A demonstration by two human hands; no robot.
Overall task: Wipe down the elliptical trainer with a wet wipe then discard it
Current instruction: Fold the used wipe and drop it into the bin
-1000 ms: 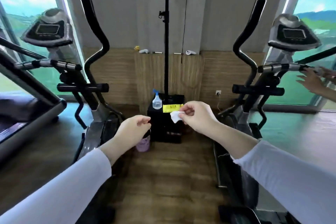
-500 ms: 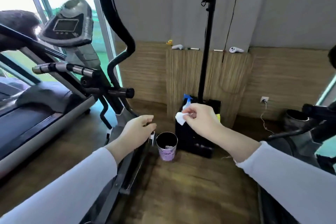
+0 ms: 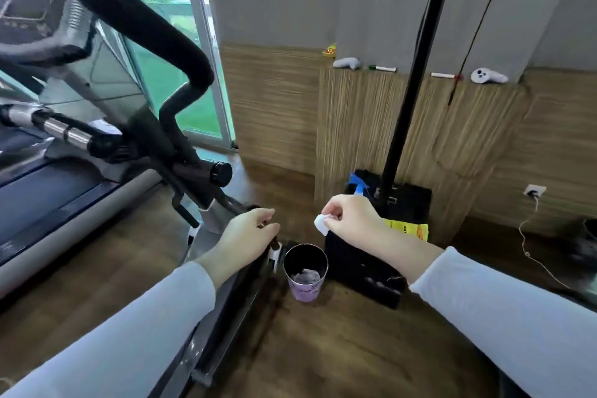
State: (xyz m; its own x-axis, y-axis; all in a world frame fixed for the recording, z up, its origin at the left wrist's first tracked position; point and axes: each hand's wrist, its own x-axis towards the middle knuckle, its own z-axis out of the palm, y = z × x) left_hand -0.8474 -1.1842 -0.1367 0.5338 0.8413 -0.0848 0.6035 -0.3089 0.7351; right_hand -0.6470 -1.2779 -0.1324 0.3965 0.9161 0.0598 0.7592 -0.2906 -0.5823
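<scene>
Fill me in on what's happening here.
A person stands by an elliptical trainer in a gym room. Their right hand pinches a small white wet wipe, held in the air above and slightly right of a purple cup-like bin on the floor, which already has crumpled material inside. The left hand is empty, loosely curled near the machine's frame. The wipe is not yet dropped.

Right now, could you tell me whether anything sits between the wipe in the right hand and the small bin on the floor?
Nothing visible does. The right hand pinches the wipe just above the bin, whose mouth is open.
</scene>
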